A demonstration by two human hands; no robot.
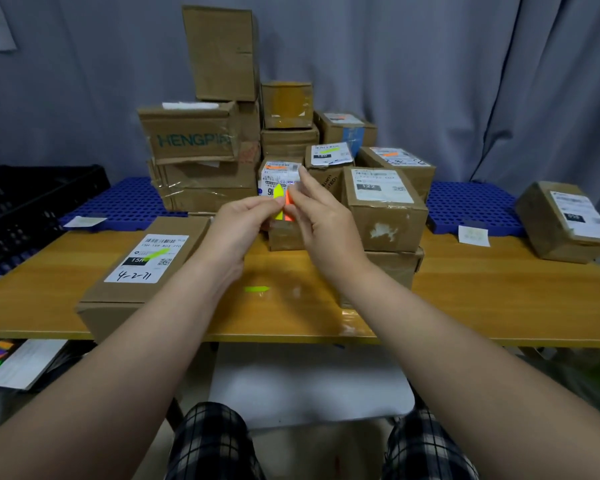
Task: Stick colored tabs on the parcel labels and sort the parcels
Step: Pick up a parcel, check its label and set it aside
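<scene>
The light was dim and even, the grey curtain (465,81) darkest at far left. Soft glare sat on the wooden table (499,289) near its front edge and on tape on the stacked boxes (201,188). Wide-angle distortion bowed the table edge; the near right corner was smeared and blurred.

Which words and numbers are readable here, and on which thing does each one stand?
"HENGPIA", cut off: side of the stacked carton.
"4-2-71", handwritten: label of the flat parcel.
"122": label of the box with a scuffed white patch.
Other label print, barcodes and QR codes: too small or blurred to read.
</scene>
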